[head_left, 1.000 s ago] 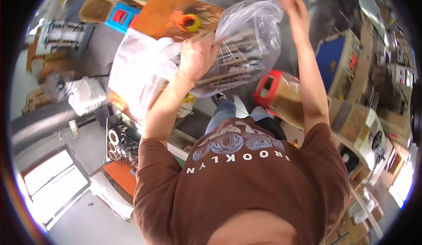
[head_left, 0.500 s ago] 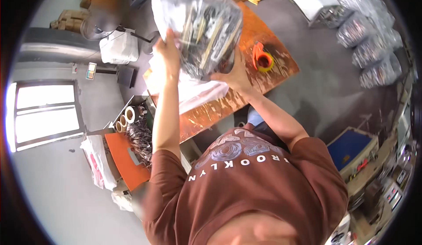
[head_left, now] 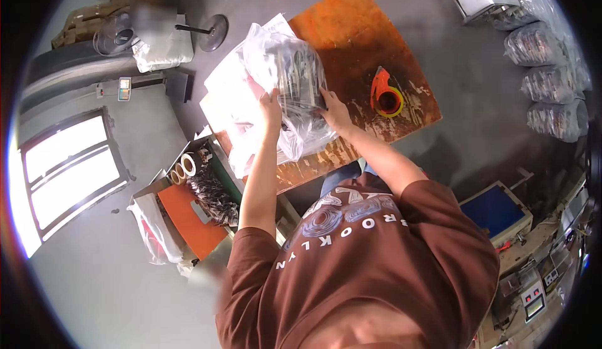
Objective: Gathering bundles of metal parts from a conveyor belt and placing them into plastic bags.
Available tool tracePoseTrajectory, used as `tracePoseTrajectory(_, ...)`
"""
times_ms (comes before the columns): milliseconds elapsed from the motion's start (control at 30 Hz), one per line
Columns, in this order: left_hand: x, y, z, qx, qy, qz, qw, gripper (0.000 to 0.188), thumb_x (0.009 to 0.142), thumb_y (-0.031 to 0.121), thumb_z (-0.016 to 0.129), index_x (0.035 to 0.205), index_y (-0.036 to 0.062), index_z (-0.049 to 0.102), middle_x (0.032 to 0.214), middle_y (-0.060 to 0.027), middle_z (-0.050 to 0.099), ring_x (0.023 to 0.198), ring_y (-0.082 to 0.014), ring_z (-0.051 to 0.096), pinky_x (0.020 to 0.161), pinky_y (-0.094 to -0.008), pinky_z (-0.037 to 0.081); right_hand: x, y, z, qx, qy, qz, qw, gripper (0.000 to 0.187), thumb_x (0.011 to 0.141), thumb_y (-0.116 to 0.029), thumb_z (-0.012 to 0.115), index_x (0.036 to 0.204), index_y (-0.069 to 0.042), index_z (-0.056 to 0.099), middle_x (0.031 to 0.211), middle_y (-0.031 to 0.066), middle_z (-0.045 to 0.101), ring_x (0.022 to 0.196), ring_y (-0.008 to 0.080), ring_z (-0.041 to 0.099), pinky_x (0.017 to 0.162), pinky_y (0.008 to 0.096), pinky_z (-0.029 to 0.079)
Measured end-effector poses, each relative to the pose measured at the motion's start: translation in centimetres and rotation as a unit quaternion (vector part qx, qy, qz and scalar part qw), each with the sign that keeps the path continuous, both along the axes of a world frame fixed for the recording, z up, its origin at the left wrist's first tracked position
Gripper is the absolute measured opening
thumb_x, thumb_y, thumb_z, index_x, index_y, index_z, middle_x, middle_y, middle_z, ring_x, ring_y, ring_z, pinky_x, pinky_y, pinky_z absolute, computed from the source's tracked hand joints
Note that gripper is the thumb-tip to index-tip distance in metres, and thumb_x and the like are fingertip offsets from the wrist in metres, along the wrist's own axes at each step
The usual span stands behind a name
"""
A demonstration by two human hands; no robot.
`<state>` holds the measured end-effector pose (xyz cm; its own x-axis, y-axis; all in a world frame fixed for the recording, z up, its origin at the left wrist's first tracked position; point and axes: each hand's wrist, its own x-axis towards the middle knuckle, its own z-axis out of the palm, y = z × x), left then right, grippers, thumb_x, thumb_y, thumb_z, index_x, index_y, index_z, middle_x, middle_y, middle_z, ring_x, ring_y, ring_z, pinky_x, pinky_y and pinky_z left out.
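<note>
Grey floor surrounds the worn orange desk [head_left: 351, 29] where we work; our left hand [head_left: 271, 106] and our right hand [head_left: 334, 112] are both closed on a clear plastic bag [head_left: 285, 79] filled with dark items, one hand on each side of it; the bag rests on the desk over white sheets [head_left: 222, 98]; an orange tape dispenser [head_left: 385, 95] lies just right of our right hand.

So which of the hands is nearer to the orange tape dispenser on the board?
The right hand. It grips the clear plastic bag on the side facing the tape dispenser; the left hand holds the bag's far side.
</note>
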<state>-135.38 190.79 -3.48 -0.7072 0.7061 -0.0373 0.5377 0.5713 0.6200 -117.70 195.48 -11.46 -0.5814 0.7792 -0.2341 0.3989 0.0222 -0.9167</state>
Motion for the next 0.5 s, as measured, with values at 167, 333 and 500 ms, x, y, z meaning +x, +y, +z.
tracePoseTrajectory(167, -0.3, 1.5, 2.6, -0.031, -0.024, 0.085, 0.996, 0.034, 0.089, 0.025, 0.053, 0.082, -0.0068, 0.063, 0.063, -0.0189, 0.057, 0.056, -0.0224, 0.048, 0.059, -0.0351, 0.040, 5.6, 3.5, 3.0, 0.165, -0.167, 0.033, 0.971, 0.067, 0.062, -0.047, 0.073, 0.102, 0.004, 0.053, 0.095, 0.0208, 0.057, 0.091, 0.0357, 0.056, 0.076, 0.0410, 0.045)
tracePoseTrajectory(333, 3.0, 3.3, 6.2, 0.070, -0.079, 0.116, 0.988, 0.032, 0.090, 0.027, 0.053, 0.082, -0.0019, 0.066, 0.064, -0.0107, 0.060, 0.060, -0.0130, 0.048, 0.063, -0.0309, 0.040, 11.5, 4.0, -2.9, 0.303, -0.486, 0.054, 0.818, 0.065, 0.067, -0.055, 0.066, 0.096, 0.002, 0.056, 0.092, 0.0160, 0.061, 0.096, 0.0297, 0.054, 0.077, 0.0398, 0.042)
tracePoseTrajectory(500, 6.6, 4.7, 8.4, 0.085, -0.078, 0.063, 0.991, 0.025, 0.089, 0.014, 0.055, 0.068, 0.0004, 0.056, 0.047, -0.0061, 0.051, 0.039, -0.0097, 0.040, 0.036, -0.0264, 0.031, 15.3, 5.5, -4.8, 0.254, -0.340, 0.010, 0.905, 0.051, 0.079, -0.049, 0.057, 0.088, 0.001, 0.060, 0.080, 0.0140, 0.063, 0.081, 0.0263, 0.060, 0.066, 0.0390, 0.045)
